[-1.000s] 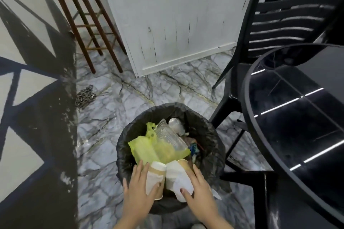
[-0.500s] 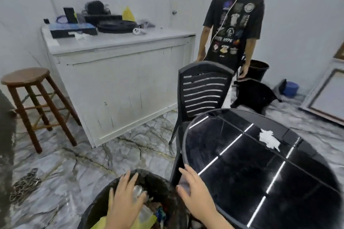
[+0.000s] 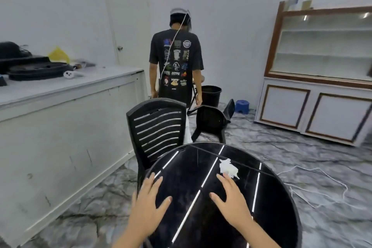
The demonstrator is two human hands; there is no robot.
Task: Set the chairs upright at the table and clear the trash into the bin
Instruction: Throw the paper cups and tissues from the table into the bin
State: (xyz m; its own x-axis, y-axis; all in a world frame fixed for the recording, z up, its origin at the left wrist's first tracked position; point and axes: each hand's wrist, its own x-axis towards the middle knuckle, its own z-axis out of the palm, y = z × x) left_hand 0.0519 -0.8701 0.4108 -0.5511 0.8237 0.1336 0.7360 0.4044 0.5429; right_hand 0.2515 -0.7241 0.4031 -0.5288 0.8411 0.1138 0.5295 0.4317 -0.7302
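Note:
A crumpled white paper [image 3: 228, 169] lies on the round black table [image 3: 267, 207]. My right hand [image 3: 231, 197] hovers over the table with fingers spread, its fingertips just short of the paper. My left hand [image 3: 148, 199] is open over the table's left edge and holds nothing. One black slatted chair [image 3: 159, 131] stands upright at the table's far left side. A second black chair [image 3: 211, 121] lies tipped over on the floor behind the table. The bin I was at is out of view.
A person in a dark printed T-shirt [image 3: 176, 66] stands with their back to me beyond the chairs. A black bucket [image 3: 211, 94] and blue stool [image 3: 242, 106] sit near the far wall. White counter [image 3: 60, 123] at left, cabinet [image 3: 322, 86] at right, white cord [image 3: 314, 185] on the floor.
My view has lifted from the bin to the table and room. Both hands left the cups and paper in the bin and now hover empty over the table.

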